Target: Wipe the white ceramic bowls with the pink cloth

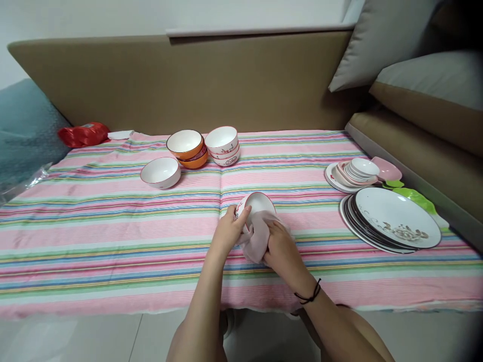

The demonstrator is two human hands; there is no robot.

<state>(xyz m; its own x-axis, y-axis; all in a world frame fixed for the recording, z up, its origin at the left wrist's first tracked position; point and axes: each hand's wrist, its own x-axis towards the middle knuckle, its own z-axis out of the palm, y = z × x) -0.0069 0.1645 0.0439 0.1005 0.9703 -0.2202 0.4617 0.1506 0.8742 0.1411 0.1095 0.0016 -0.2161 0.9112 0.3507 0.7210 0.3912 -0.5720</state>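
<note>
Tilted toward me above the striped cloth is a white bowl [259, 202] with a red rim and a patterned outside. My left hand [231, 225] grips its left side, thumb over the rim. A pale pinkish-grey cleaning cloth [257, 237] lies bunched over the bowl's near rim. My right hand [281, 246] is closed on this cloth and presses it at the bowl's right side; some of its fingers are hidden by the fabric. Beyond my hands stand a stack of white bowls [222, 141], a stack of orange bowls [185, 146] and a single white bowl [161, 172].
A striped cloth [113, 226] covers the surface. At right are stacked large plates [396, 216], small dishes [360, 171], a pink dish [388, 168] and a green leaf-shaped dish [417, 202]. A red bundle [83, 134] lies far left. A brown backrest [226, 85] closes off the back.
</note>
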